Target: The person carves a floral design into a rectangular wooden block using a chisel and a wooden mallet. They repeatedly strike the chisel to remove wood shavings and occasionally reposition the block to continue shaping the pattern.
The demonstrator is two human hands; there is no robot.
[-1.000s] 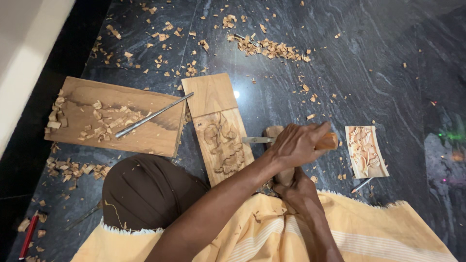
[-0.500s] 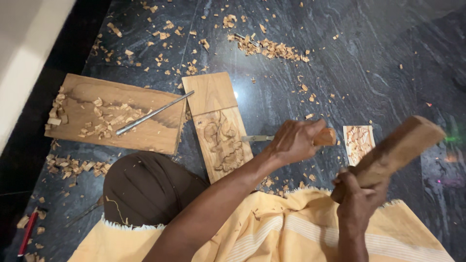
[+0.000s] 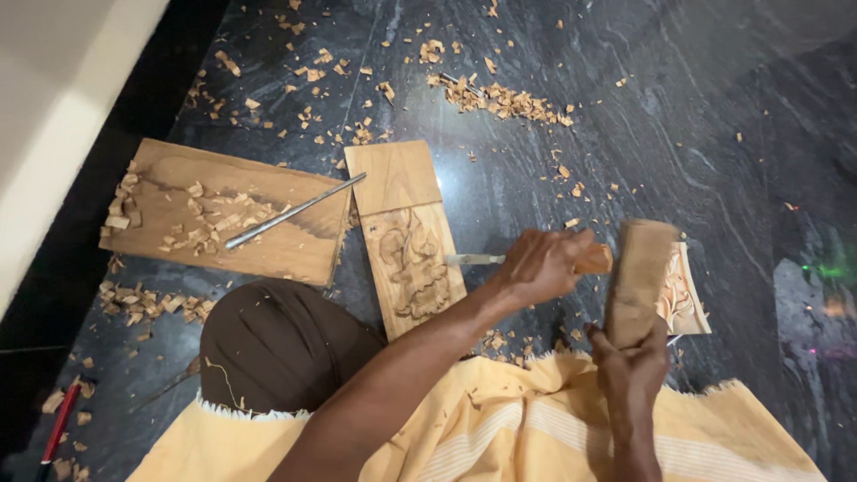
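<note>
View from above of a person sitting on a dark stone floor (image 3: 714, 116) strewn with wood chips (image 3: 500, 98), carving wood. The left hand (image 3: 540, 266) is clenched around a chisel (image 3: 527, 260). The chisel lies nearly level, its long axis running left to right: the metal blade points left and its tip touches the right edge of a carved panel (image 3: 412, 259), while the wooden handle end sticks out to the right of the fist. The panel is a narrow plank with its long axis running away from the person, slightly tilted; its near half bears a relief carving and its far half is plain. The right hand (image 3: 632, 366) grips the lower end of a mallet (image 3: 636, 281), a thick block of wood held almost upright, just right of the chisel's handle end; whether the two touch cannot be told. Behind the mallet a small carved tile (image 3: 686, 295) lies on the floor, partly hidden. To the left lies a wider board (image 3: 295, 250) covered with shavings, with a long metal rod (image 3: 295, 211) resting aslant on it. A yellow cloth (image 3: 500, 428) covers the person's lap, and a brown-clad knee (image 3: 277, 344) shows beside the panel. A red tool (image 3: 59, 425) lies at the bottom left edge
</note>
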